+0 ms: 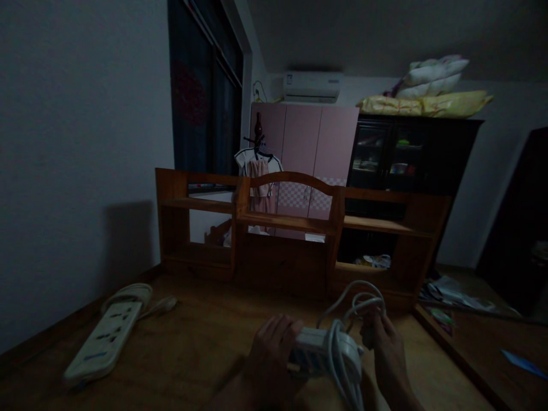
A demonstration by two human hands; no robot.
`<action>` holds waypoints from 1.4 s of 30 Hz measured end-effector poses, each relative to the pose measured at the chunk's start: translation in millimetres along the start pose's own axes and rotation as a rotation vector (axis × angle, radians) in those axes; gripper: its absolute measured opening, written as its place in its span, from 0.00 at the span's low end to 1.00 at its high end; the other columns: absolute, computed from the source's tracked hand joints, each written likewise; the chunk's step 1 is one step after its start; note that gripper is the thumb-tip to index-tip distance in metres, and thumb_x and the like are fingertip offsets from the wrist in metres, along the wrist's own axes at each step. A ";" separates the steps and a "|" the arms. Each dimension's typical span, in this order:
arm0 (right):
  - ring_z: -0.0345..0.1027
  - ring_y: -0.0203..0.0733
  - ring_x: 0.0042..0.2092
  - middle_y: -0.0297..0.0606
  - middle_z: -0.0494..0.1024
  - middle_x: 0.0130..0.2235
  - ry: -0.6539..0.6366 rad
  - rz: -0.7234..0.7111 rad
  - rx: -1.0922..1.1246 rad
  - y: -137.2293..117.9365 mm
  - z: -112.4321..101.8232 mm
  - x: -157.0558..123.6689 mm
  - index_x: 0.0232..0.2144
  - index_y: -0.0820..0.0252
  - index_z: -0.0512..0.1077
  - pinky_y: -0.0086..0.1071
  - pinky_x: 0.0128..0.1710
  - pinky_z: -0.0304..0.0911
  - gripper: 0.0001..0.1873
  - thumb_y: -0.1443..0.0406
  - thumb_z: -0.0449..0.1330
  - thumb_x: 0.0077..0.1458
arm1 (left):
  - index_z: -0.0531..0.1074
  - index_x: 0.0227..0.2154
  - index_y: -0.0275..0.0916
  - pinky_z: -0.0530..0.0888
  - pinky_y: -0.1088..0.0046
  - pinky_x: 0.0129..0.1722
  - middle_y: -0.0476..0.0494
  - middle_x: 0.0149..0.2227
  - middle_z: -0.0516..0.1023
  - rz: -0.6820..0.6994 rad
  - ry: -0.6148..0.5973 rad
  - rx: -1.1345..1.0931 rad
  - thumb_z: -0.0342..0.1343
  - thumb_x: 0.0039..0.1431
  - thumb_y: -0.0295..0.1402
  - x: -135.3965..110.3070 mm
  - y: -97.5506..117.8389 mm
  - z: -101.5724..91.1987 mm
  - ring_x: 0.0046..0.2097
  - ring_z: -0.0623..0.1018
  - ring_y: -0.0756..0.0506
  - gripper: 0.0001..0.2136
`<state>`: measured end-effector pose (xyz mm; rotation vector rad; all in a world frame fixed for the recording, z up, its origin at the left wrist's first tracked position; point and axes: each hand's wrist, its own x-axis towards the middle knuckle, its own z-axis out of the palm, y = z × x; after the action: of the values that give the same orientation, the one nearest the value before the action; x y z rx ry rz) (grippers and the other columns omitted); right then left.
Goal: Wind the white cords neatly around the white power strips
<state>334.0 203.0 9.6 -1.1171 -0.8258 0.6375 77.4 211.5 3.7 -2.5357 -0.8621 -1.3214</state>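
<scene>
My left hand (274,354) is wrapped round one end of a white power strip (314,342), tilted on its side just over the wooden tabletop (205,342). Loops of its pale cord (338,365) pass around the strip's other end. On the right, my right hand (385,342) is closed on the cord, near what looks like its plug; the dim light hides the exact grip. A second white power strip (107,337) lies at the left with its cord coiled at the far end, and its plug (169,303) rests on the wood.
A wooden shelf unit (282,262) stands along the tabletop's far edge. The wall (85,142) borders the left side. Beyond are a pink wardrobe (302,137) and a dark cabinet (445,148). Papers (454,294) and a blue item (522,362) lie on the lower surface at right.
</scene>
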 end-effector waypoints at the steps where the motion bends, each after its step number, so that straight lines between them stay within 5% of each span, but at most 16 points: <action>1: 0.53 0.32 0.22 0.31 0.63 0.23 0.004 0.030 0.016 2.0 -1.2 2.3 0.30 0.61 0.71 0.24 0.18 0.49 0.22 0.46 0.60 0.51 | 0.60 0.51 0.41 0.73 0.57 0.45 0.37 0.42 0.74 -0.037 0.040 -0.019 0.59 0.47 0.41 -0.7 0.0 0.3 0.43 0.75 0.38 0.27; 6: 0.59 0.34 0.23 0.32 0.67 0.24 -0.065 0.187 0.180 9.4 -3.2 15.8 0.31 0.58 0.72 0.26 0.19 0.58 0.17 0.51 0.64 0.49 | 0.59 0.50 0.45 0.75 0.64 0.37 0.42 0.42 0.76 -0.408 0.106 -0.171 0.61 0.43 0.36 1.4 -8.2 1.2 0.41 0.78 0.40 0.29; 11: 0.51 0.31 0.19 0.28 0.61 0.20 -0.282 0.198 0.326 -3.5 8.1 13.0 0.29 0.57 0.70 0.25 0.17 0.55 0.15 0.53 0.63 0.51 | 0.60 0.52 0.46 0.73 0.68 0.40 0.43 0.46 0.76 -0.666 0.020 -0.091 0.58 0.50 0.35 7.5 -22.4 -0.2 0.43 0.78 0.42 0.25; 16: 0.63 0.34 0.27 0.32 0.68 0.27 -0.274 0.171 0.240 -29.3 8.8 -4.4 0.34 0.58 0.72 0.24 0.24 0.63 0.18 0.52 0.66 0.48 | 0.63 0.54 0.41 0.69 0.63 0.45 0.37 0.53 0.70 -0.628 -0.230 0.219 0.56 0.52 0.40 8.1 -30.7 2.0 0.49 0.74 0.37 0.26; 20: 0.66 0.33 0.33 0.30 0.70 0.33 -0.154 0.124 0.311 -49.8 -1.0 -2.6 0.36 0.55 0.72 0.24 0.34 0.68 0.18 0.52 0.67 0.47 | 0.65 0.54 0.43 0.68 0.63 0.47 0.38 0.49 0.71 -0.450 -0.387 0.185 0.54 0.54 0.47 5.9 -25.2 1.8 0.49 0.72 0.38 0.25; 23: 0.62 0.28 0.29 0.27 0.67 0.30 -0.116 0.055 0.358 -59.0 -9.1 6.9 0.36 0.54 0.72 0.19 0.30 0.65 0.16 0.53 0.66 0.49 | 0.65 0.54 0.45 0.68 0.61 0.49 0.39 0.48 0.72 -0.288 -0.412 0.121 0.57 0.52 0.44 4.1 -15.7 1.1 0.49 0.72 0.38 0.25; 29: 0.62 0.27 0.26 0.28 0.69 0.30 -0.098 0.085 0.535 -33.8 -21.4 34.9 0.35 0.58 0.72 0.18 0.24 0.64 0.15 0.57 0.68 0.48 | 0.63 0.56 0.37 0.71 0.58 0.47 0.33 0.47 0.74 -0.058 -0.215 -0.044 0.58 0.49 0.46 -3.3 -6.1 2.4 0.46 0.75 0.35 0.32; 32: 0.63 0.27 0.24 0.28 0.72 0.30 -0.115 0.212 0.650 -6.7 -27.9 47.6 0.35 0.58 0.72 0.19 0.23 0.66 0.14 0.62 0.69 0.46 | 0.63 0.55 0.36 0.71 0.57 0.49 0.31 0.48 0.75 -0.071 -0.033 -0.103 0.61 0.45 0.42 -12.0 -11.2 6.0 0.47 0.75 0.33 0.33; 36: 0.71 0.32 0.27 0.28 0.77 0.31 -0.020 0.372 0.639 16.8 -35.8 53.2 0.35 0.57 0.72 0.24 0.26 0.72 0.11 0.68 0.66 0.47 | 0.64 0.55 0.38 0.73 0.63 0.45 0.34 0.48 0.76 -0.429 0.187 -0.404 0.63 0.45 0.42 -12.2 -16.5 6.0 0.47 0.76 0.34 0.33; 42: 0.74 0.35 0.27 0.29 0.79 0.30 0.051 0.414 0.689 14.4 -44.6 48.8 0.36 0.56 0.72 0.28 0.29 0.74 0.10 0.70 0.64 0.50 | 0.68 0.51 0.37 0.70 0.69 0.46 0.39 0.46 0.77 -0.910 0.470 -0.756 0.61 0.51 0.43 6.9 -29.0 -1.0 0.48 0.75 0.40 0.26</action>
<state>397.5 223.5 -1.3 -0.6592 -0.2745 1.1292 63.7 237.9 6.2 -2.0345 -1.7398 -2.8082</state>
